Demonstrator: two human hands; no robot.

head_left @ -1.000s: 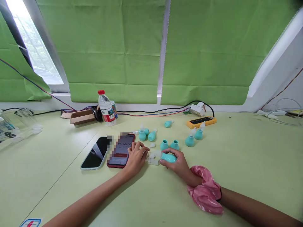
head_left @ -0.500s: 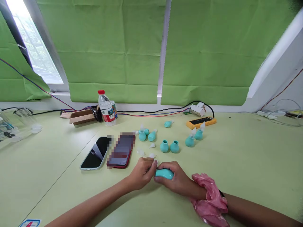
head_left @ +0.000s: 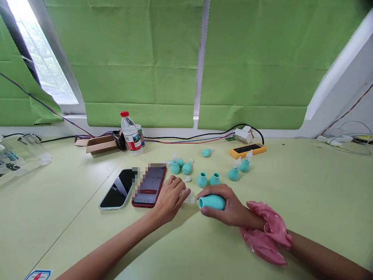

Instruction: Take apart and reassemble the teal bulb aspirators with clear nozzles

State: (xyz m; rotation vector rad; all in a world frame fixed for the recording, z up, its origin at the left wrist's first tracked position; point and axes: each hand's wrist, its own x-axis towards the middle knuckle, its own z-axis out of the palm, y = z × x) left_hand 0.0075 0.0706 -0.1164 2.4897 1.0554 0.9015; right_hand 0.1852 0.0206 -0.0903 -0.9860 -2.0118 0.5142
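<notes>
Head view: right hand (head_left: 230, 208) is wrapped around a teal bulb (head_left: 212, 202), fingers over the top and thumb beneath, holding it on its side just above the table (head_left: 305, 186) with its open neck pointing left. Left hand (head_left: 170, 196) lies just beside it, fingers curled loosely over small clear tips (head_left: 190, 199) on the table surface; whether it pinches one cannot be told. A pink scrunchie (head_left: 266, 233) sits on the right wrist. Just behind the hands stand two teal bulbs (head_left: 208, 179) upright, side by side, with a loose clear tip (head_left: 187, 179) near them. Farther back are bulbs fitted with tips: a pair (head_left: 180, 166) on the left, a pair (head_left: 239, 169) on the right, and one lying alone (head_left: 206, 152). Left of the hands lie a red phone (head_left: 149, 186), screen lit, and a black phone (head_left: 118, 188), touching edge to edge. Near the wall stand a water bottle (head_left: 130, 134), a cardboard box (head_left: 100, 144) and a yellow power strip (head_left: 247, 149).
</notes>
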